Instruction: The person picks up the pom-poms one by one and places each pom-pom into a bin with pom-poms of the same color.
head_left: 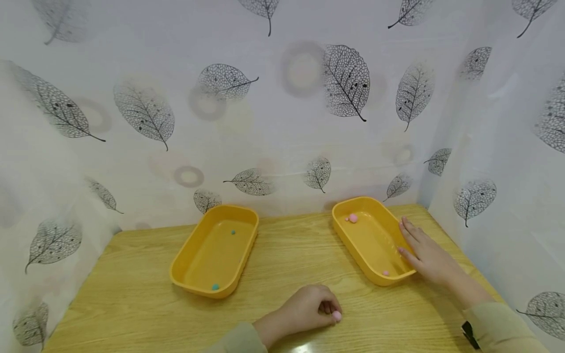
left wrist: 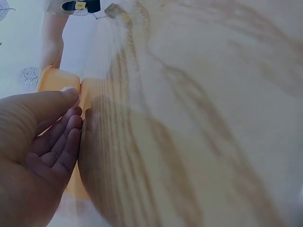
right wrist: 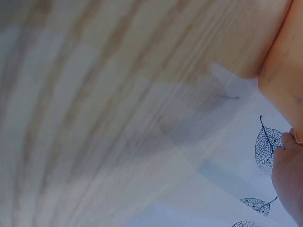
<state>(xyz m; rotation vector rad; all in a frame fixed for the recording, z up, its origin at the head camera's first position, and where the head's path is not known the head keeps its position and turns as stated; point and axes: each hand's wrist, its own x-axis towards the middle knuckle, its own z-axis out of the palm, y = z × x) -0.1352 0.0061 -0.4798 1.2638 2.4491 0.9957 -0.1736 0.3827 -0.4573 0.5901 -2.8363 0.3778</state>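
In the head view my left hand (head_left: pixel 309 309) is low over the front middle of the table, pinching a small pink ball (head_left: pixel 337 316) between thumb and fingertips. The left wrist view shows the thumb over the curled fingers of that hand (left wrist: pixel 47 137), with the ball mostly hidden. My right hand (head_left: pixel 430 255) rests on the right rim of the right yellow tray (head_left: pixel 353 250), fingers fairly straight and reaching over the edge. Inside this tray lie a pink ball (head_left: pixel 353 218) with a tiny pink piece beside it, and another small pink ball (head_left: pixel 386 273) near the front.
On the left stands a second yellow tray (head_left: pixel 183 257) with a small teal ball (head_left: pixel 233 232) toward the back and another teal ball (head_left: pixel 215 287) near its front. Both trays sit on the wooden table (head_left: pixel 287 255). A leaf-patterned curtain (head_left: pixel 282 127) closes off the back and sides.
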